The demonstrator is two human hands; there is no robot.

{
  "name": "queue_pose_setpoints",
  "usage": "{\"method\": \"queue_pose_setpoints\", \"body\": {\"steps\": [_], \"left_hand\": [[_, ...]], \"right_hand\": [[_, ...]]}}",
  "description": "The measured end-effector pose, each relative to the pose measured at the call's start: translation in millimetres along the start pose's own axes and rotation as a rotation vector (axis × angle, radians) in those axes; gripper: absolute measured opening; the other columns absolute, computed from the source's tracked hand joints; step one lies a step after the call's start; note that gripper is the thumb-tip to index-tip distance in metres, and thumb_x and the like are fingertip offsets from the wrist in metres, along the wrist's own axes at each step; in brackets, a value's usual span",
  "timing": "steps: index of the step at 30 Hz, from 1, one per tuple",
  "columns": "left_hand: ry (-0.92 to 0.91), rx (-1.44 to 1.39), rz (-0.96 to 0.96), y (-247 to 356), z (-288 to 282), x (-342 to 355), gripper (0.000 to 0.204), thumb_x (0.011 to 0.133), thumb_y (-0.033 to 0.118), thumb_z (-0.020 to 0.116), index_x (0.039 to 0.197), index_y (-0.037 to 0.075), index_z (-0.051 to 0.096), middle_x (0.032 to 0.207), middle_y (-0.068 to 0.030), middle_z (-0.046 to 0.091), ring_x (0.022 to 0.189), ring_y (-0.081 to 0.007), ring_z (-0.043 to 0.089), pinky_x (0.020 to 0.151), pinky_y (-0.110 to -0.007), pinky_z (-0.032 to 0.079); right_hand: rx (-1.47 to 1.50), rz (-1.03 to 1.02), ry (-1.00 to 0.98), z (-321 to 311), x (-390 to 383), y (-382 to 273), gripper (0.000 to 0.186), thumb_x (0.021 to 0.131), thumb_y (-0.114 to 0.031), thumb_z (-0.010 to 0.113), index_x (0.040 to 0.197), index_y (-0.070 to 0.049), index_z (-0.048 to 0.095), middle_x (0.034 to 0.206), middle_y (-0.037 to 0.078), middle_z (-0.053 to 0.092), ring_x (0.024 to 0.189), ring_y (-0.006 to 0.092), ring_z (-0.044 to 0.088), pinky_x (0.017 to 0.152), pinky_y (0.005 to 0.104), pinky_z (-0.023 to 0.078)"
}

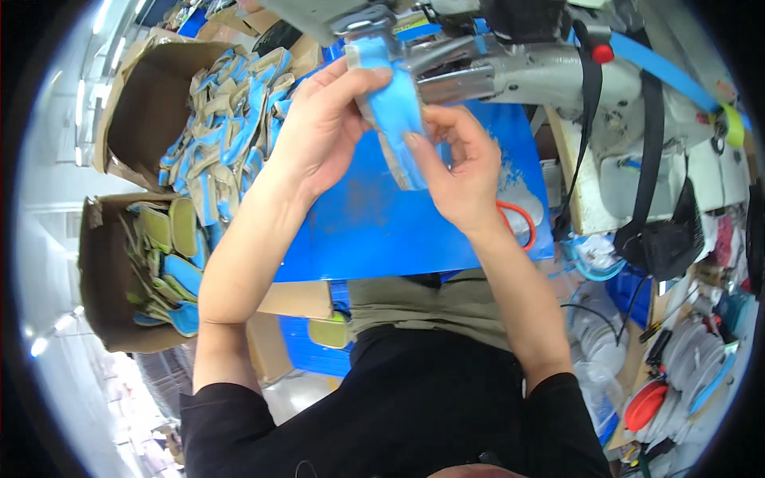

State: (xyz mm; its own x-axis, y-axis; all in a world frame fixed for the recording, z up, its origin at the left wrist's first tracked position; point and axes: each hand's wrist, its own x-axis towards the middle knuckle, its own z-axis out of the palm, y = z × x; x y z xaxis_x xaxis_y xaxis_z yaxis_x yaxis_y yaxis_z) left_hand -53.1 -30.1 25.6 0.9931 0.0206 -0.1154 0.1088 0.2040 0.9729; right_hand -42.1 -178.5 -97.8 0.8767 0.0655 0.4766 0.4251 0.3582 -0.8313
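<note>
Between my hands is a long light-blue fabric piece (394, 103) with a grey-beige edge, held up over a blue work table (358, 231). My left hand (331, 119) pinches its upper left side, the thumb lying on the blue face. Lower on the right edge, my right hand (468, 167) grips it between thumb and curled fingers. The piece's top end is close to the metal head (368, 22) of a machine that looks like an industrial sewing machine. Whether the piece touches that head is hard to tell.
Left of the table, a cardboard box (143, 107) stands beside a heap of blue-and-beige fabric pieces (227, 127). A nearer box (107, 279) holds green and blue pieces. The machine's pale arm (550, 76) spans the right. An orange-red loop handle (522, 223) lies by my right forearm.
</note>
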Motion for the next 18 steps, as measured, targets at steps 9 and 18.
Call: {"method": "queue_pose_setpoints", "body": {"steps": [9,18], "left_hand": [[0.026,-0.034,-0.036,4,3,0,0.019,0.094,0.012,0.065,0.109,0.002,0.065,0.100,-0.0057,0.069,0.091,-0.0152,0.067,0.086,-0.034,0.054],[0.037,-0.123,-0.084,10,-2,11,0.016,0.095,0.014,0.063,0.104,0.001,0.066,0.098,-0.0086,0.071,0.090,-0.0195,0.069,0.087,-0.038,0.055]], "right_hand": [[0.172,0.199,-0.063,-4,-4,-17,0.026,0.090,0.003,0.072,0.115,0.003,0.065,0.096,0.006,0.070,0.087,0.0102,0.063,0.077,0.0260,0.052],[0.301,0.420,-0.082,-5,11,-61,0.030,0.092,0.000,0.069,0.122,0.004,0.064,0.098,0.008,0.072,0.084,0.0094,0.069,0.071,0.0241,0.056]]}}
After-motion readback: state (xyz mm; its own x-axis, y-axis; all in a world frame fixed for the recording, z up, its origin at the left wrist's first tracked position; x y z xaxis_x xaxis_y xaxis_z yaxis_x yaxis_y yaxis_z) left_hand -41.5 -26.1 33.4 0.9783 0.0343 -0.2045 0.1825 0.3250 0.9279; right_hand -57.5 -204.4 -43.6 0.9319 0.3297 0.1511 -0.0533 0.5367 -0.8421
